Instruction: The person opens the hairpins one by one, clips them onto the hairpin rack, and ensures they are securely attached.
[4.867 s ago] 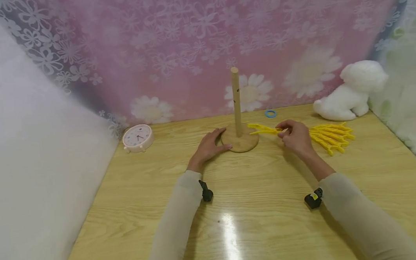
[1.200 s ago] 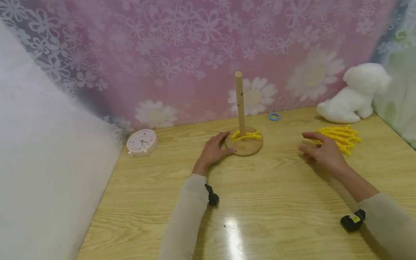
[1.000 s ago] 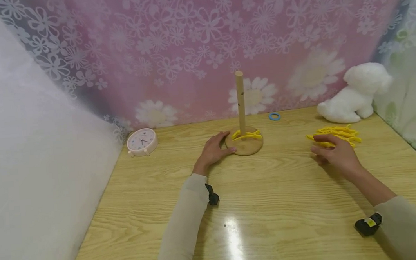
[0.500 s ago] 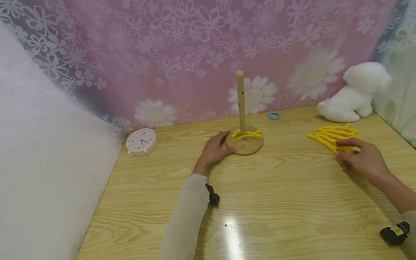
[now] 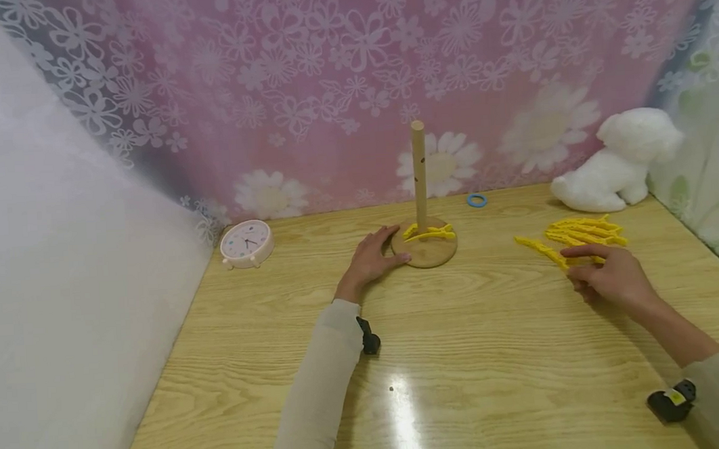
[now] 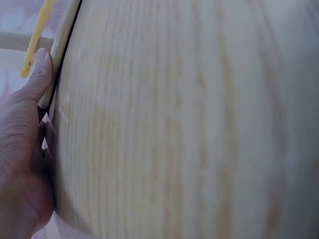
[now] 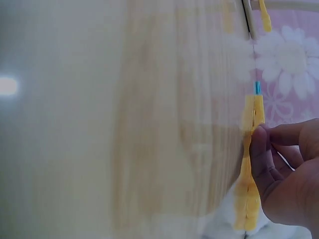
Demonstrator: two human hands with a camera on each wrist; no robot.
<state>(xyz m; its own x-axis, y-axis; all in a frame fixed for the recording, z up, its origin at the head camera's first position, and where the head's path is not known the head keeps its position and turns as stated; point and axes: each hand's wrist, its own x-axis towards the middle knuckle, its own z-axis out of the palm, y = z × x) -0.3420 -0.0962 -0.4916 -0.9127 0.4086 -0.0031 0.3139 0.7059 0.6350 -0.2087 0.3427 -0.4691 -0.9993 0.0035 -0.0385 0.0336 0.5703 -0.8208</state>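
My left hand (image 5: pixel 369 259) holds the left rim of a wooden stand (image 5: pixel 420 187), thumb at the front edge and fingers round the back. The stand is a round disc with an upright dowel. A yellow forked plastic strip (image 5: pixel 436 234) lies on the disc about the dowel's foot. At the right, my right hand (image 5: pixel 615 279) pinches another yellow plastic strip (image 5: pixel 540 249) between thumb and forefinger; part of it hides behind the fingers. Just behind that hand lies a fanned pile of similar yellow strips (image 5: pixel 585 230). In the right wrist view the pinched strip (image 7: pixel 254 112) shows beside the fingertips.
A pale pink clock (image 5: pixel 246 244) stands at the back left. Behind the stand, to its right, lies a blue ring (image 5: pixel 477 200). A white plush dog (image 5: pixel 618 160) sits at the back right. Flowered cloth (image 5: pixel 329 104) backs the wooden table (image 5: pixel 314 281).
A yellow strip has come to lie at the dowel's foot. My right hand has since moved right to the pile and drawn another strip slightly leftward from it. My left hand stays on the stand.
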